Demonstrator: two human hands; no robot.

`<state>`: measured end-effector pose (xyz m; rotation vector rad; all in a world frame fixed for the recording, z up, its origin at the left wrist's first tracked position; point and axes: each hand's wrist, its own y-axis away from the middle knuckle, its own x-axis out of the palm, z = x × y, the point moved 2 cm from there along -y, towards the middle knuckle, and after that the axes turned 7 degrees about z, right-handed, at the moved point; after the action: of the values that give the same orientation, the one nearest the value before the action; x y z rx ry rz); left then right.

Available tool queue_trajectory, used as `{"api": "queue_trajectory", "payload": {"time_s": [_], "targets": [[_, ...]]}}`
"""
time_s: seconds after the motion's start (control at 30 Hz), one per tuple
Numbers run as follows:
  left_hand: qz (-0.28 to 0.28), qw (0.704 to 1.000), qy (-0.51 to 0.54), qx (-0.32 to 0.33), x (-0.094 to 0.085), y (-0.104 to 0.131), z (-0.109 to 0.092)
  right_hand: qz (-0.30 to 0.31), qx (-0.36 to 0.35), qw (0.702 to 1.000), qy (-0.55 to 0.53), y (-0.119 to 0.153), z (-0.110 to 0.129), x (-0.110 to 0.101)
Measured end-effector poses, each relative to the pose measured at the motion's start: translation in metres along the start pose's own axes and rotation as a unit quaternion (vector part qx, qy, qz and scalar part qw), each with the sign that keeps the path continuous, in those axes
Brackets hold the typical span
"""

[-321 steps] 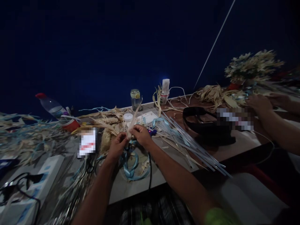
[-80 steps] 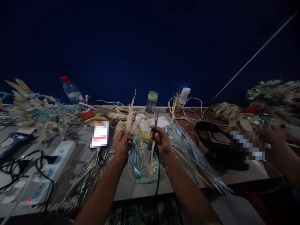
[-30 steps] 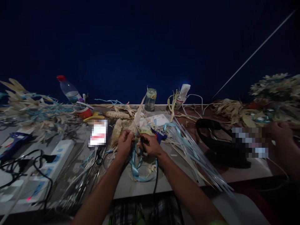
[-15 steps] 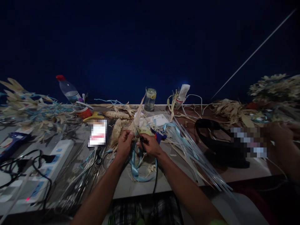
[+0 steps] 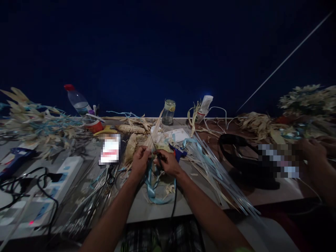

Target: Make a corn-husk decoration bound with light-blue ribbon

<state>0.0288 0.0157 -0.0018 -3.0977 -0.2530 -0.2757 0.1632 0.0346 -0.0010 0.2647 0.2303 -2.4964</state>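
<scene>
Near the middle of the table, my left hand (image 5: 141,160) pinches the lower end of a pale dried corn husk (image 5: 156,129), whose tip points up and away. My right hand (image 5: 168,162) is closed around the dark handles of a pair of scissors (image 5: 159,161). Their thin blades slant up to the left, beside or across the husk; I cannot tell whether they touch it. Light blue ribbon (image 5: 150,185) hangs below my hands and curls on the table. A blue glue gun (image 5: 178,151) lies just past my right hand, partly hidden.
Clear thin sticks (image 5: 223,175) lie to the right, near a black headband-like strap (image 5: 233,140). A glass jar (image 5: 168,112) and a corn cob (image 5: 131,128) are at the back. Left are a lit phone (image 5: 109,149) and a power strip (image 5: 59,190). Another person's hand (image 5: 313,150) is far right.
Very little differs. My hands keep the same hold on husk and scissors, and the whole view has shifted slightly.
</scene>
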Motion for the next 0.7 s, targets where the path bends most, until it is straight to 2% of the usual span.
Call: {"api": "queue_trajectory", "payload": {"time_s": [0.2,0.47,0.7], "targets": [[-0.002,1.0,-0.009,0.0,-0.0006,-0.0002,0.0012,-0.004,0.007,1.0,-0.008,-0.0004,0.0002,-0.0005],[-0.015,0.999,-0.029,0.011,0.0013,0.0012,-0.0067,-0.016,0.015,1.0,0.016,0.0001,-0.0024,-0.0011],[-0.002,1.0,0.02,0.01,-0.0069,-0.004,-0.0003,-0.03,0.007,0.998,0.048,-0.0011,0.0008,-0.0052]]}}
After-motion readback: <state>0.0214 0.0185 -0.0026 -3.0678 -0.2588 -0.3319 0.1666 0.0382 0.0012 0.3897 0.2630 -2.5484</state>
